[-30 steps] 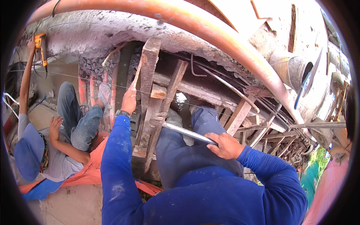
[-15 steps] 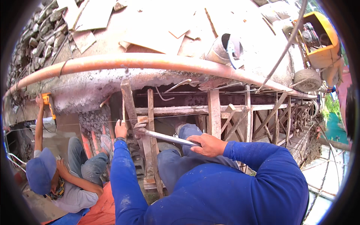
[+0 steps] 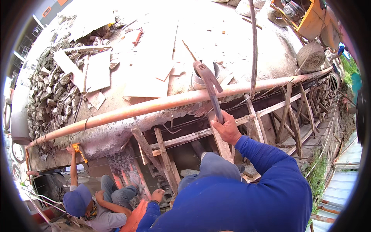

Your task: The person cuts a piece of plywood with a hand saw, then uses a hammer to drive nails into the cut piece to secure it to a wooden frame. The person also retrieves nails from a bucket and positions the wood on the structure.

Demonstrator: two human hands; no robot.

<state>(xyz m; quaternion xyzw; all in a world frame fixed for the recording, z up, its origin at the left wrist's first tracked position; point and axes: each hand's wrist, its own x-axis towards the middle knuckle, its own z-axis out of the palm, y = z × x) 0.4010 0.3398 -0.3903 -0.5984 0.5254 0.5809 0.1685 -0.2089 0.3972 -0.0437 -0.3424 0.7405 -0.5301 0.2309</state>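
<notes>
A claw hammer [image 3: 209, 85] is raised over the trench edge, its head up and its handle in my closed right hand [image 3: 227, 128]. My left hand [image 3: 157, 195] is low by my body, with fingers curled together; what they hold, if anything, is hidden. Beside it stand upright wooden boards [image 3: 167, 156], part of a timber formwork. A long wooden rail [image 3: 201, 134] runs across these boards. A thin string [image 3: 127, 157] stretches in front of them.
At my left a person in a blue cap [image 3: 77, 200] crouches, one hand on a yellow power tool [image 3: 80, 152] at the concrete edge. A long orange pipe [image 3: 154, 105] lies along that edge. Rubble [image 3: 50, 91], a bucket [image 3: 199, 80] and a yellow machine [image 3: 309, 23] are beyond.
My right hand has swung the hammer up and away from the boards. My left hand has let go of the thin wood strip and drawn back toward my body. The view has shifted.
</notes>
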